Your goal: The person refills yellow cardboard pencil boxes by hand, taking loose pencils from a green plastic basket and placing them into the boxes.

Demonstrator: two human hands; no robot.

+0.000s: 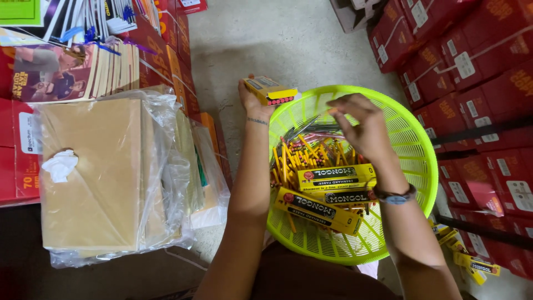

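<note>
My left hand holds a small yellow pencil box with its open end showing red pencil tips, raised over the left rim of a lime green plastic basket. My right hand hovers above the basket with its fingers pinched together; I cannot tell if something thin is between them. Inside the basket lie several loose yellow pencils and three yellow pencil boxes. A bracelet sits on my right wrist.
A plastic-wrapped stack of brown envelopes lies at left, with booklets and magazines behind it. Red cartons are stacked along the right and at far left. More yellow pencil boxes lie on the concrete floor at lower right.
</note>
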